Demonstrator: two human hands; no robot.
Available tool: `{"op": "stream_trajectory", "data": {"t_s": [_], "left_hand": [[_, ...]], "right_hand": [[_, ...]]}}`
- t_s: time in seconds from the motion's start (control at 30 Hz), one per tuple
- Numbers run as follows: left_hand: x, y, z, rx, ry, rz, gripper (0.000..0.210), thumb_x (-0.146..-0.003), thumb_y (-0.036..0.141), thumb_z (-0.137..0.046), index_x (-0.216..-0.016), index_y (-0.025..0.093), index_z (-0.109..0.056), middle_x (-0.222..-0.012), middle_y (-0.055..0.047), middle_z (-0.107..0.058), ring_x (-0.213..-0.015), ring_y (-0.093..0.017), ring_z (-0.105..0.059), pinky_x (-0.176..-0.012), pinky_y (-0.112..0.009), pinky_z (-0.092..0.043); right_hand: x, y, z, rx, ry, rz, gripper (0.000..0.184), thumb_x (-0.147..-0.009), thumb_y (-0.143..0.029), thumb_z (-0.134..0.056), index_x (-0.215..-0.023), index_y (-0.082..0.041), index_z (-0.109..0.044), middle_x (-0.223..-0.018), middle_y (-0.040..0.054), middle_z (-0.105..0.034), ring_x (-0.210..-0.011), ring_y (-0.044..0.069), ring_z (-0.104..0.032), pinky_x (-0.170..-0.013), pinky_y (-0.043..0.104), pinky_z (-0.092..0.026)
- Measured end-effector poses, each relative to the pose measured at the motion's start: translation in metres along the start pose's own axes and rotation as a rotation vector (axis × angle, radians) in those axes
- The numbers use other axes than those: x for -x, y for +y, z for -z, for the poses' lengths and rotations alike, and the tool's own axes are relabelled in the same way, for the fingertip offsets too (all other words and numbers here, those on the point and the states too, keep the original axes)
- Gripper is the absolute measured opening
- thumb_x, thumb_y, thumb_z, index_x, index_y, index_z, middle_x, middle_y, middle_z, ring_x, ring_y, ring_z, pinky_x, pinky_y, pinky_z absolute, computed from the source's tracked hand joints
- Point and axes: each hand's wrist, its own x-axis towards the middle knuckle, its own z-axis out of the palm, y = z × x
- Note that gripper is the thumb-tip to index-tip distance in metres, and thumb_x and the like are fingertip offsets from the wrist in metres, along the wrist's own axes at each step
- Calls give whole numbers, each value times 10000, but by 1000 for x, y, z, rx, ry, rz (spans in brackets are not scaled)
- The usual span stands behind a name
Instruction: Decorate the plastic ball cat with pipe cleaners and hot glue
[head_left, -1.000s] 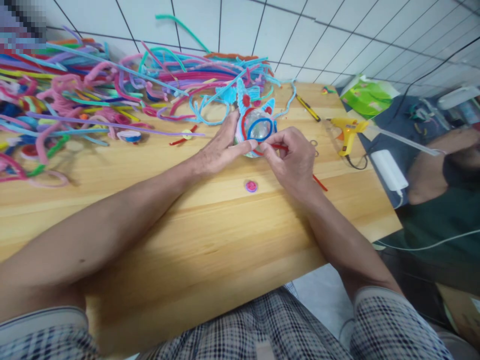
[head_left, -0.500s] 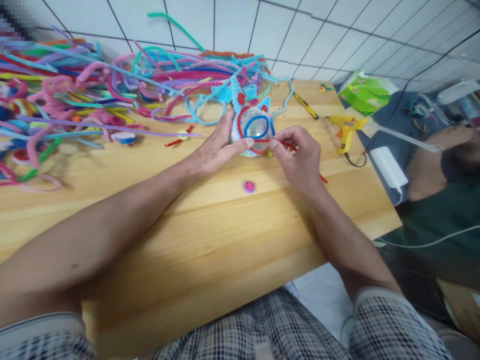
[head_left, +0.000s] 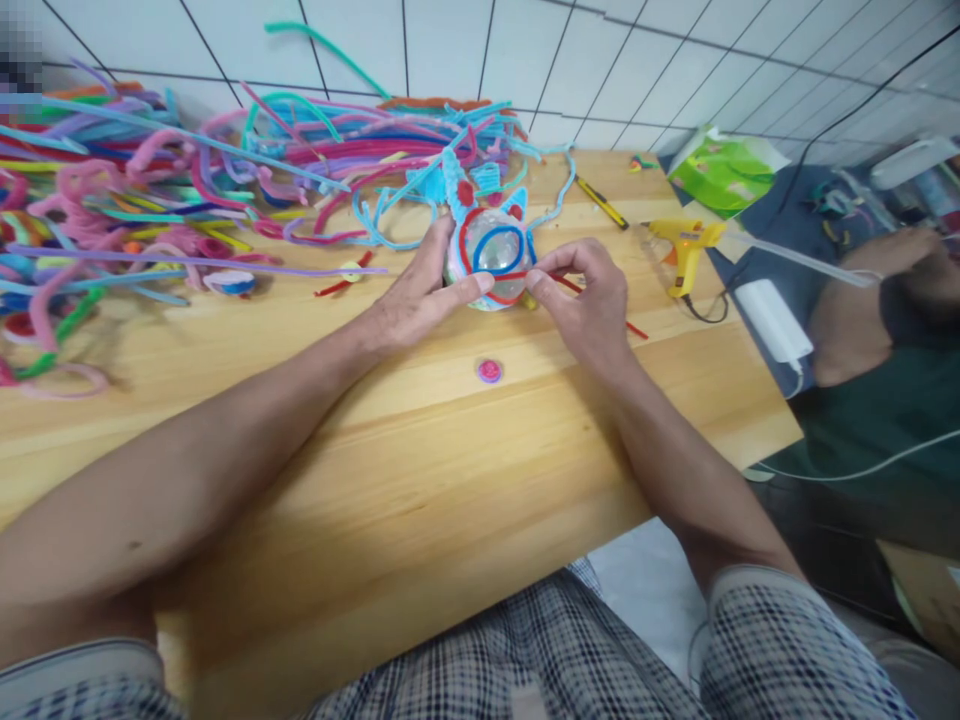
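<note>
A round clear craft piece (head_left: 500, 245) is held up over the table, with a blue loop on its face, a red outline and light-blue fuzzy ears with red spots. My left hand (head_left: 420, 290) grips its left side, thumb across the lower front. At the lower right, my right hand (head_left: 589, 300) pinches a red pipe cleaner (head_left: 551, 277) that crosses the front; its loose end shows beyond the hand. A small pink and purple button-like disc (head_left: 490, 371) lies on the table nearer me.
A large heap of colourful pipe cleaners (head_left: 172, 190) covers the back left. At the right are a yellow utility knife (head_left: 602, 203), a yellow glue gun (head_left: 686, 245), a green packet (head_left: 724, 170) and a white power block (head_left: 774, 320). Another person's arm (head_left: 847, 310) is beyond the table edge.
The view has shifted slightly, moving the scene left in the picture. Both hands keep their hold on the craft piece and red pipe cleaner, whose loose end shows more.
</note>
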Motion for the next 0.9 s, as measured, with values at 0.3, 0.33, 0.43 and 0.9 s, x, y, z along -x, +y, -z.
{"op": "stream_trajectory", "data": {"t_s": [0.3, 0.33, 0.43, 0.9], "left_hand": [[-1, -3, -1, 11, 14, -6, 787, -905, 796, -803, -1539, 383, -588, -1584, -109, -649, -1563, -425, -569, -1364, -657, -436], [-2, -5, -1, 15, 16, -5, 800, -888, 798, -820, -1534, 384, -593, -1572, -109, -654, -1558, -433, -568, -1358, -666, -437], [-2, -7, 1, 14, 7, 15, 842, -870, 829, -819, -1530, 357, -593, -1553, -109, -662, -1548, -443, -560, -1354, -672, -439], [-2, -7, 4, 36, -20, 17, 976, -753, 811, -931, -1538, 352, -576, -1594, -84, -662, -1581, -461, -528, -1356, -690, -429]], "right_hand": [[-2, 3, 0, 12, -2, -9, 161, -973, -342, -843, -898, -279, -715, -955, 24, -740, -944, 224, -669, -920, 423, -591], [-2, 3, -1, 3, -3, -10, 158, -971, -335, -842, -898, -275, -714, -944, 19, -736, -924, 217, -665, -908, 417, -586], [-2, 2, -1, -43, -7, -13, 169, -980, -348, -833, -897, -267, -710, -896, 2, -714, -866, 200, -657, -868, 400, -574], [-1, 3, -3, -92, -4, -16, 217, -989, -414, -859, -902, -274, -717, -865, -1, -705, -830, 202, -664, -841, 403, -588]]}}
